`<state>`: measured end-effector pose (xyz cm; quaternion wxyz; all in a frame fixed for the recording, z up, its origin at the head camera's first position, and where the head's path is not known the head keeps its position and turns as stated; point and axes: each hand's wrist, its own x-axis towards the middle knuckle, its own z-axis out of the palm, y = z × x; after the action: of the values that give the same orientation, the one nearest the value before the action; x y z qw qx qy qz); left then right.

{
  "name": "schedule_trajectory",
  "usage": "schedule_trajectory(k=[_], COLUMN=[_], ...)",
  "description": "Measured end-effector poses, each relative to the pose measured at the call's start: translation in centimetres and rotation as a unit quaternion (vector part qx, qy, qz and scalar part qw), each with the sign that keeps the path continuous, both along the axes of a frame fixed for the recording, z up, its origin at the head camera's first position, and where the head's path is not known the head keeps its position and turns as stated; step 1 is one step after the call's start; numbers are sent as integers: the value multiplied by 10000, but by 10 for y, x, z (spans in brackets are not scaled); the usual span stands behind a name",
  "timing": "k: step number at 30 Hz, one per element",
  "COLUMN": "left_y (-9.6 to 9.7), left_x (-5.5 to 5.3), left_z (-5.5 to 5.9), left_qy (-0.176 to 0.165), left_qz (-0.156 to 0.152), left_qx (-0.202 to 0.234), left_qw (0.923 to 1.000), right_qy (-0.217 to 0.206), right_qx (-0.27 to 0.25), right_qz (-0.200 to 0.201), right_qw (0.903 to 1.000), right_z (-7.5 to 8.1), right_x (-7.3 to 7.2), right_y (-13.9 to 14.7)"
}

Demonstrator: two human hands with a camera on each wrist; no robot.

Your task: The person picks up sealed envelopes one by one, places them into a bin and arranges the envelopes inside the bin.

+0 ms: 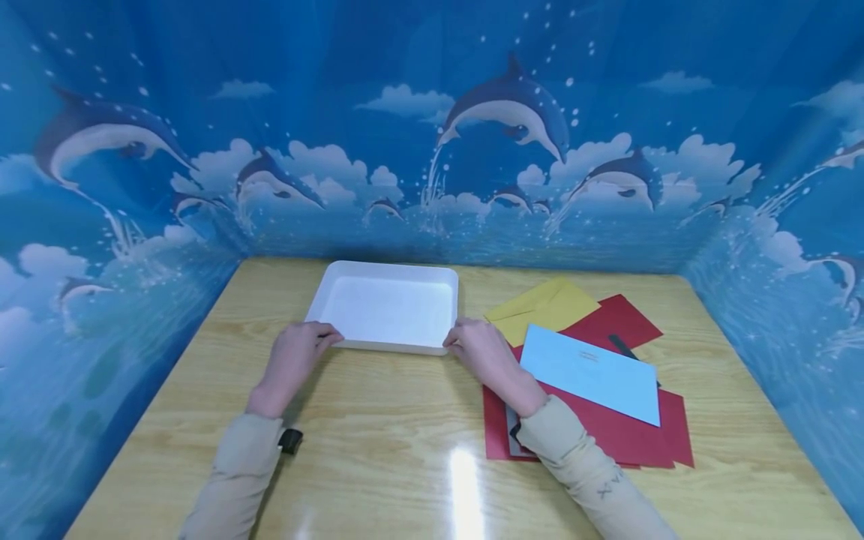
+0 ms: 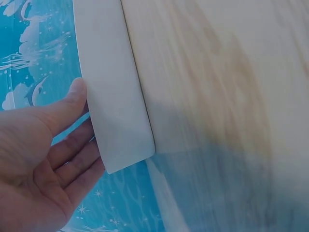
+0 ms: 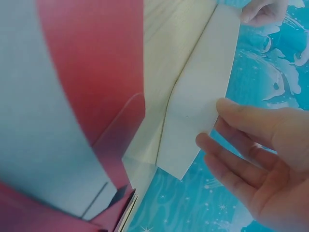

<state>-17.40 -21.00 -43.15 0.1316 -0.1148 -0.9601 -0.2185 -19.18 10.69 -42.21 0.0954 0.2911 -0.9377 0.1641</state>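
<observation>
Dolphin-printed cloth backs the wooden surface. Left hand and right hand pinch the white tray at its near corners.

You are holding a white tray by its near side, your left hand gripping the rim at the near left corner and your right hand gripping it at the near right corner. The tray is a shallow rectangle with rounded corners and smooth, plain walls, the near one showing a tiny dark speck toward your right hand. It is sitting upright, open side facing up, its long sides running roughly along the far edge of the table. Its far rim is lying close to that edge, nearer the far left corner than the far right one.
</observation>
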Motion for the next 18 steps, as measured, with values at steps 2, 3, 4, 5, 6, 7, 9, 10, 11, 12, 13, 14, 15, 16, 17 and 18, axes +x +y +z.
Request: schedule_trajectory(k=[2, 3, 4, 5, 6, 7, 9, 10, 11, 12, 13, 14, 15, 16, 17, 18], left_y=[1, 2, 2, 3, 4, 4, 6, 6, 7, 7, 8, 9, 10, 10, 11, 11], left_x=[2, 3, 4, 5, 7, 8, 10, 11, 12, 13, 14, 15, 17, 18, 18, 19], left_z=[1, 2, 2, 3, 3, 3, 2, 2, 1, 1, 1, 1, 0, 0, 0, -1], left_qy=[-8, -13, -21, -26, -15, 3, 36, 43, 58, 69, 72, 59, 45, 32, 24, 3], left_qz=[7, -5, -2, 5, 13, 15, 31, 42, 38, 39, 39, 45, 44, 54, 70, 82], left_qx=[19, 23, 22, 25, 24, 24, 9, 7, 4, -6, -12, -11, -8, -16, -31, -36], left_qw=[10000, 10000, 10000, 10000, 10000, 10000, 10000, 10000, 10000, 10000, 10000, 10000, 10000, 10000, 10000, 10000], right_qy=[-36, -53, -79, -106, -121, -135, -138, -125, -104, -86, -67, -50, -31, -21, -7, 9], right_qx=[25, 32, 31, 27, 31, 24, -2, -9, -24, -39, -55, -81, -88, -112, -142, -160], right_qz=[-20, -30, -48, -68, -81, -90, -98, -102, -98, -90, -87, -78, -74, -70, -62, -56], right_qw=[10000, 10000, 10000, 9999, 9999, 9999, 9999, 9999, 9999, 9999, 9999, 9999, 9999, 9999, 9999, 9999], right_z=[1, 1, 1, 2, 2, 2, 2, 1, 1, 0, 0, 0, -1, -1, -1, -2], right_x=[1, 1, 2, 2, 3, 4, 6, 7, 8, 9, 10, 12, 13, 15, 16, 18], right_y=[0, 0, 1, 1, 1, 2, 3, 4, 5, 6, 7, 7, 8, 9, 10, 11])
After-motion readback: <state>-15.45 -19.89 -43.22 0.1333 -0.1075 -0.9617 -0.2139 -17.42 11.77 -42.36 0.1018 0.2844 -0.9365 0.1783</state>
